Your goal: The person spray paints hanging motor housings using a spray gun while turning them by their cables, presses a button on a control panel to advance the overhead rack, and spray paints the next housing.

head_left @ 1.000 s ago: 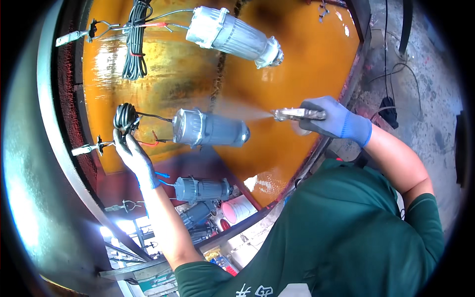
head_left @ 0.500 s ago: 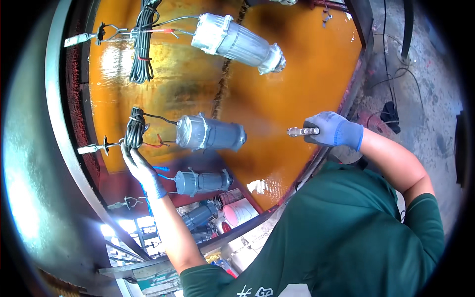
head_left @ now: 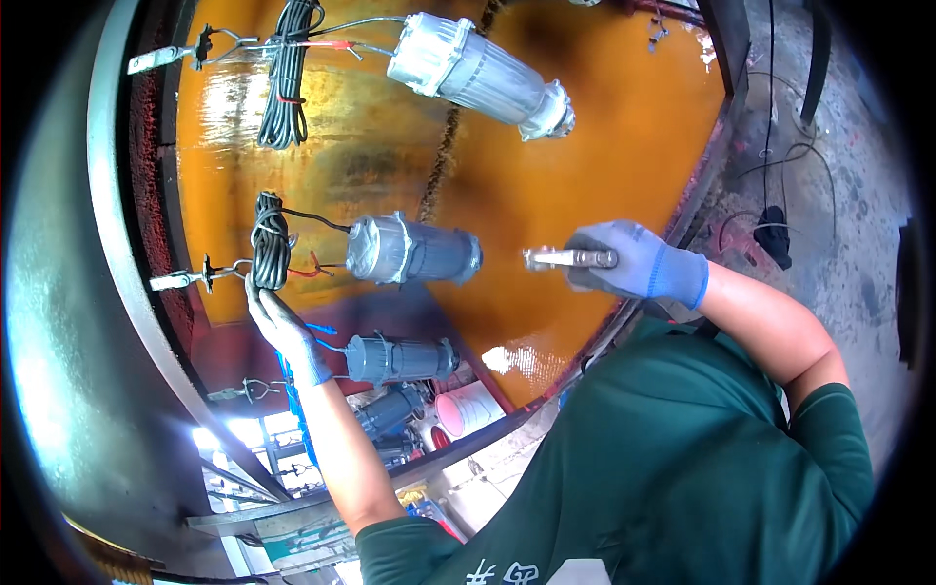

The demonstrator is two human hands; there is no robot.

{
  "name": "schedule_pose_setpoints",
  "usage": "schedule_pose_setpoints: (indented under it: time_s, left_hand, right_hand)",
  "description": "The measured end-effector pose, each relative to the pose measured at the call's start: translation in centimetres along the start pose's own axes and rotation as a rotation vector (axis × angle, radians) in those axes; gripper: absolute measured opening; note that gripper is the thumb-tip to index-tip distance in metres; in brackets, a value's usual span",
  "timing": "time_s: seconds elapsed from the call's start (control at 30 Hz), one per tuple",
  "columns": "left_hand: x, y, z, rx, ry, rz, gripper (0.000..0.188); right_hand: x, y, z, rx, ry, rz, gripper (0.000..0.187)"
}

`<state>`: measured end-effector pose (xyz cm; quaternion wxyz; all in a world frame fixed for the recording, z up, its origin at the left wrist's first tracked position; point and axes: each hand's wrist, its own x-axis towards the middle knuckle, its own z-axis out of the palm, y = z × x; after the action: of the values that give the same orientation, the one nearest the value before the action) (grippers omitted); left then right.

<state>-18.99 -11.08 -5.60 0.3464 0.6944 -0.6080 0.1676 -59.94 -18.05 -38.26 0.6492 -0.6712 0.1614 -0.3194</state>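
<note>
My right hand, in a blue-grey glove, is closed around a spray gun. Its metal nozzle end points left at the end of a grey motor-like pump, with a short gap between them. This pump hangs from a hook, and a coiled black cable is attached to it. My gloved left hand has its fingers stretched out, with the tips against the near end of the coil. A second pump hangs nearer me, and a lighter silver one farther off with its own cable coil.
An orange-coated, wet-looking booth wall lies behind the pumps. A metal rail curves along the left. More grey pumps and a pink-white bucket are below. A hose or cable runs over the concrete floor at right.
My right hand has moved left with the spray gun, nearer the middle pump. My left hand stays by the cable coil, slightly lower. The view has shifted a little.
</note>
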Motion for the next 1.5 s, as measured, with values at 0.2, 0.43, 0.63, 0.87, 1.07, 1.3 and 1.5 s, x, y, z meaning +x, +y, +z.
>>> schedule_pose_setpoints:
  time_s: [0.2, 0.43, 0.63, 0.87, 1.07, 1.3, 1.5]
  left_hand:
    - [-0.3, -1.0, -0.8, -0.03, 0.022, -0.01, 0.059]
    - [-1.4, -5.9, -6.1, -0.219, 0.164, -0.378, 0.067]
    - [-3.3, -4.3, -6.7, -0.428, 0.153, -0.324, 0.069]
    - [-4.9, -1.6, -6.7, -0.194, 0.272, -0.174, 0.07]
    - [-5.3, 0.8, -5.6, 0.232, 0.184, -0.153, 0.059]
    - [-5.7, -2.4, -6.9, 0.109, 0.196, -0.204, 0.049]
    - [-5.5, -4.1, -7.4, 0.149, 0.227, -0.27, 0.045]
  right_hand:
    - [0.6, -0.6, 0.0, 0.122, 0.044, -0.153, 0.02]
    - [1.5, 1.1, 0.6, 0.108, 0.207, -0.059, 0.017]
    - [1.2, 1.5, -0.2, -0.155, -0.058, -0.034, 0.022]
    - [1.3, 2.8, 0.2, -0.021, -0.006, 0.054, 0.02]
    - [2.3, 5.8, 0.8, 0.045, 0.165, 0.162, 0.024]
    - [3.1, 6.4, 0.7, 0.1, 0.17, 0.15, 0.019]
    - [2.7, 6.0, -0.8, -0.028, -0.077, 0.01, 0.021]
